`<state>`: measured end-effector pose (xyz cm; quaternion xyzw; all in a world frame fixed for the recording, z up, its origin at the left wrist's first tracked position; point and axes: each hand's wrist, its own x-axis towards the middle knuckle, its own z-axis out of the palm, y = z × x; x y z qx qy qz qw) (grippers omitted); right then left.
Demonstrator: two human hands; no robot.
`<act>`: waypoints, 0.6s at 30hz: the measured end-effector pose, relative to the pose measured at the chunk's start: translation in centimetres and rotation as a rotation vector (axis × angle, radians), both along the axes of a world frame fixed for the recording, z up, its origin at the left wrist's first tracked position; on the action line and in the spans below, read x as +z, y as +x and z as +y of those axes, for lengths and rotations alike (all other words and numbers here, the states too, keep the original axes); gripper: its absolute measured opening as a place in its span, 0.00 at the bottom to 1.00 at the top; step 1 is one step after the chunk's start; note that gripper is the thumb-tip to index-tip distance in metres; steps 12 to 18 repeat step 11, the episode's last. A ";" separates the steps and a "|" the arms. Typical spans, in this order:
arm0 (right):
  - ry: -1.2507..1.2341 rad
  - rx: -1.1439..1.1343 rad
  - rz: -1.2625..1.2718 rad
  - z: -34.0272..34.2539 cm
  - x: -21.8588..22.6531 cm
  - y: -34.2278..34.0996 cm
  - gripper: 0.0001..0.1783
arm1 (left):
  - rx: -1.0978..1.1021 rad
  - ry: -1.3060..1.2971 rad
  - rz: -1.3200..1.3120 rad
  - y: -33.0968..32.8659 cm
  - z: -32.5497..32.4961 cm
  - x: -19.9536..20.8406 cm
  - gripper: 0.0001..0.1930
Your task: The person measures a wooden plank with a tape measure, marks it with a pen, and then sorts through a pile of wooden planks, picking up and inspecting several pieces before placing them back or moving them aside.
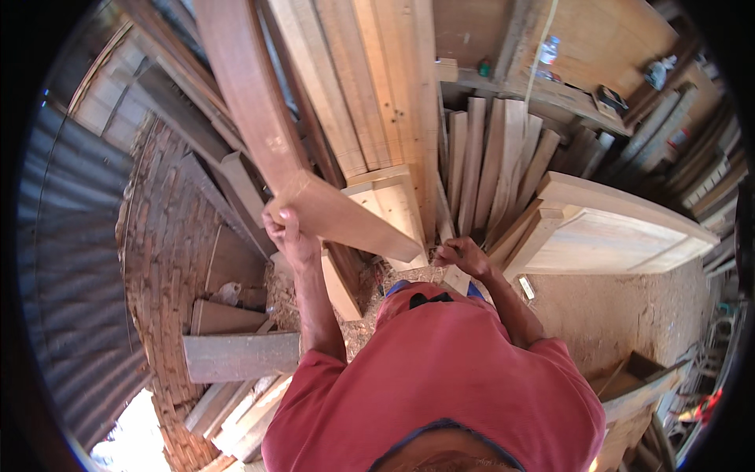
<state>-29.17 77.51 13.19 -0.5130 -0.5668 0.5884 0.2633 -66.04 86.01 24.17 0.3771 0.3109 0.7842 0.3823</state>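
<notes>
My left hand is closed round the left end of a short brown wooden board, thumb on top. The board slants down to the right in front of me. Behind its left end rises a long reddish-brown plank; I cannot tell whether the two touch or are joined. My right hand is curled closed just beyond the board's right end, apart from it. Whatever its fingers may hold is hidden. Pale jointed timber stands behind the board.
Tall light planks lean ahead. Cut lengths of wood stand upright to their right, beside a pale panelled door or frame. A shelf holds a plastic bottle. Offcuts and a brick wall are at left.
</notes>
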 end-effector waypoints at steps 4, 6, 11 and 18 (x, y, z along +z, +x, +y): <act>0.307 0.018 0.253 1.4 12.3 -2.0 0.15 | -0.011 -0.045 0.075 1.6 0.0 -3.6 0.26; 0.377 0.137 0.531 0.6 19.1 -3.3 0.11 | -0.012 -0.048 0.119 2.6 0.4 -5.0 0.25; 0.652 0.636 1.081 -1.3 29.3 -6.4 0.21 | -0.065 -0.218 0.183 4.3 0.1 -7.9 0.24; 0.652 0.636 1.081 -1.3 29.3 -6.4 0.21 | -0.065 -0.218 0.183 4.3 0.1 -7.9 0.24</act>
